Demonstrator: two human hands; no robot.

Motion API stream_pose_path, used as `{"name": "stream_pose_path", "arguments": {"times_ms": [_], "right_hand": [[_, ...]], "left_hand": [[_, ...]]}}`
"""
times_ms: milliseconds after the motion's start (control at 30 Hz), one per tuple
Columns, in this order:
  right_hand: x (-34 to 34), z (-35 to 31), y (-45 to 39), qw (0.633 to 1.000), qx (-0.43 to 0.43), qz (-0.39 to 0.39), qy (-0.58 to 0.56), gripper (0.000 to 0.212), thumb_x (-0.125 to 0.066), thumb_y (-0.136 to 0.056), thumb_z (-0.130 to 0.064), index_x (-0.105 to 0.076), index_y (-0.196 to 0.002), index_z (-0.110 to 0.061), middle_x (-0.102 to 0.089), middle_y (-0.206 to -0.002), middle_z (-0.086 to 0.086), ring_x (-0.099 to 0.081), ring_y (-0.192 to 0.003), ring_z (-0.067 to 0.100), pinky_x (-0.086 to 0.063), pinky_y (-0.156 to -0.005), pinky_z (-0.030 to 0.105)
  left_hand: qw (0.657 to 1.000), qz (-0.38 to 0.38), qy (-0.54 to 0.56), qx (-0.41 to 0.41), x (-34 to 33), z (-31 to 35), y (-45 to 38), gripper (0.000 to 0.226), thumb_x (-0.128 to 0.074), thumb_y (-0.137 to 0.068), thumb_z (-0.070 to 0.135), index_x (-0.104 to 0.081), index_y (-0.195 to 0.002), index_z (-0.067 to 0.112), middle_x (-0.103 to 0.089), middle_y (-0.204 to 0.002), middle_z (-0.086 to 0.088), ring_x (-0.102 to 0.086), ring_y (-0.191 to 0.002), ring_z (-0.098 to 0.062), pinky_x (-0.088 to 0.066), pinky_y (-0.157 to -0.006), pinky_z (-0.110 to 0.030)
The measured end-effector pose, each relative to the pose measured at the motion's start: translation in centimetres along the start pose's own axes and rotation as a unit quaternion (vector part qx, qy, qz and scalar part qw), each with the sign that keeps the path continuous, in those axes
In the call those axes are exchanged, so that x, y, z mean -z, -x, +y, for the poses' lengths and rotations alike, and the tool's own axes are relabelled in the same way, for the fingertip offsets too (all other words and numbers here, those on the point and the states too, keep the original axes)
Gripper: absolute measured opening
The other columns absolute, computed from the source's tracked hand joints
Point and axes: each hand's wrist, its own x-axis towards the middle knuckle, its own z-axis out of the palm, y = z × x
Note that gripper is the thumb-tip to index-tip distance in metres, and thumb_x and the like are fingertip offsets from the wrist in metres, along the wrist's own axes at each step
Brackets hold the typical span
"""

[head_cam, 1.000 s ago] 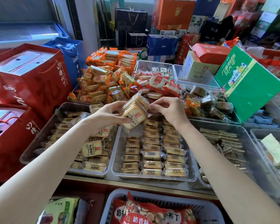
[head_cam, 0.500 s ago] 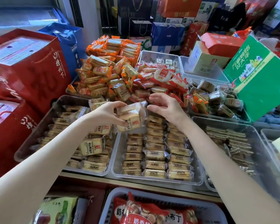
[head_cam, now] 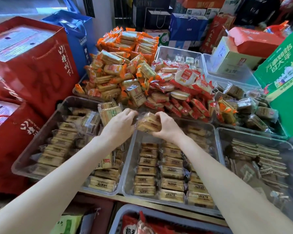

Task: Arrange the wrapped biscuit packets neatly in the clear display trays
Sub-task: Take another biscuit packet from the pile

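- My left hand (head_cam: 119,123) and right hand (head_cam: 167,125) gripped a small stack of clear-wrapped biscuit packets (head_cam: 148,123) from either side, fingers curled round its ends, over the far end of the middle clear tray (head_cam: 127,168).
- That tray held three rows of the same tan packets (head_cam: 172,171) lying flat, filled nearly to its front wall.
- The left tray (head_cam: 46,122) sat just beside it, its packets looser and partly tilted; one packet (head_cam: 110,110) stood upright at its far corner, just behind my left hand.
- Directly behind my hands rose a heap of red-wrapped round biscuits (head_cam: 181,88), and left of that a taller pile of orange-wrapped packets (head_cam: 118,65), both spilling toward the tray edges.
- To the right, a tray of thin dark wafers (head_cam: 255,156); behind it, dark-wrapped squares (head_cam: 254,112).
- A green carton (head_cam: 287,85) leaned in on the right, and red gift boxes (head_cam: 29,61) crowded the left.
- A grey basket (head_cam: 118,218) with a red bag lay below the shelf edge.
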Motion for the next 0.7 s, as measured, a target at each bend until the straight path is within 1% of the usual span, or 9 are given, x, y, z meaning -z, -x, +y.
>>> {"name": "stream_pose_path", "arguments": {"times_ms": [67, 133, 200, 300, 367, 433, 567, 633, 700], "right_hand": [[-1.2, 1.6, 0.2, 1.0, -0.014, -0.015, 0.003, 0.064, -0.075, -0.077, -0.019, -0.04, -0.13, -0.008, -0.047, -0.126, 0.006, -0.051, -0.114, 0.022, -0.043, -0.097, 0.031], [-1.7, 3.1, 0.4, 0.998, -0.019, -0.031, 0.05, 0.069, -0.073, -0.08, -0.022, -0.035, -0.136, -0.007, -0.044, -0.132, 0.006, -0.049, -0.118, 0.025, -0.039, -0.102, 0.033], [-1.6, 3.9, 0.3, 0.987, -0.004, -0.046, 0.152, 0.073, -0.069, -0.083, -0.029, -0.03, -0.142, -0.008, -0.042, -0.135, 0.006, -0.045, -0.121, 0.026, -0.03, -0.106, 0.033], [-2.4, 3.0, -0.6, 0.948, 0.026, -0.025, 0.318, 0.067, -0.064, -0.085, -0.034, -0.034, -0.139, -0.009, -0.048, -0.13, 0.007, -0.048, -0.118, 0.026, -0.029, -0.103, 0.036], [-4.1, 1.8, -1.8, 0.93, 0.021, -0.008, 0.368, 0.055, -0.063, -0.086, -0.025, -0.041, -0.133, -0.007, -0.053, -0.127, 0.009, -0.051, -0.115, 0.028, -0.032, -0.101, 0.037], [-5.6, 1.1, -2.9, 0.923, 0.003, -0.018, 0.385, 0.048, -0.061, -0.087, -0.017, -0.045, -0.13, -0.006, -0.055, -0.126, 0.011, -0.052, -0.116, 0.029, -0.032, -0.103, 0.039], [-6.8, 1.8, -4.1, 0.92, -0.041, -0.085, 0.381, 0.04, -0.051, -0.093, -0.011, -0.045, -0.133, -0.006, -0.051, -0.13, 0.013, -0.049, -0.121, 0.03, -0.03, -0.106, 0.04], [-7.1, 2.1, -4.1, 0.925, -0.044, -0.091, 0.366, 0.04, -0.05, -0.093, -0.008, -0.045, -0.133, -0.005, -0.047, -0.133, 0.015, -0.046, -0.123, 0.031, -0.032, -0.105, 0.04], [-6.9, 2.1, -3.5, 0.938, -0.028, -0.072, 0.339, 0.044, -0.052, -0.091, -0.002, -0.045, -0.134, -0.004, -0.038, -0.139, 0.015, -0.042, -0.125, 0.032, -0.034, -0.105, 0.04]], "left_hand": [[0.996, -0.037, -0.054, -0.054, -1.5, -0.7, 0.2, 0.037, -0.045, -0.093, 0.01, -0.049, -0.13, 0.007, -0.049, -0.135, -0.011, -0.046, -0.125, -0.028, -0.033, -0.103, -0.036], [0.981, -0.113, -0.135, -0.084, -2.7, -1.2, 0.2, 0.048, -0.04, -0.097, 0.015, -0.033, -0.143, 0.007, -0.029, -0.152, -0.009, -0.027, -0.141, -0.021, -0.014, -0.115, -0.036], [0.961, -0.164, -0.202, -0.092, -3.3, -1.4, -0.3, 0.053, -0.032, -0.101, 0.024, -0.017, -0.149, 0.007, -0.013, -0.158, -0.008, -0.011, -0.146, -0.02, -0.003, -0.117, -0.038], [0.95, -0.203, -0.223, -0.081, -3.2, -1.4, -1.4, 0.059, -0.031, -0.101, 0.033, -0.009, -0.15, 0.009, -0.009, -0.159, -0.007, -0.006, -0.146, -0.019, 0.0, -0.117, -0.041], [0.946, -0.22, -0.223, -0.082, -3.0, -1.4, -1.8, 0.061, -0.034, -0.1, 0.034, -0.009, -0.15, 0.01, -0.009, -0.159, -0.005, -0.006, -0.146, -0.018, -0.001, -0.117, -0.041], [0.942, -0.23, -0.229, -0.088, -2.8, -1.4, -2.0, 0.063, -0.036, -0.1, 0.036, -0.009, -0.15, 0.01, -0.009, -0.159, -0.005, -0.007, -0.146, -0.018, -0.002, -0.117, -0.04], [0.935, -0.246, -0.24, -0.087, -2.9, -1.4, -2.4, 0.064, -0.037, -0.1, 0.037, -0.009, -0.15, 0.008, -0.008, -0.159, -0.007, -0.008, -0.146, -0.019, -0.003, -0.117, -0.04], [0.934, -0.249, -0.244, -0.083, -3.0, -1.2, -2.5, 0.064, -0.037, -0.1, 0.036, -0.01, -0.15, 0.008, -0.008, -0.158, -0.008, -0.009, -0.146, -0.019, -0.004, -0.117, -0.04], [0.934, -0.248, -0.243, -0.083, -3.0, -1.1, -2.5, 0.064, -0.038, -0.099, 0.035, -0.012, -0.15, 0.007, -0.009, -0.158, -0.008, -0.01, -0.146, -0.019, -0.006, -0.117, -0.04]]}}
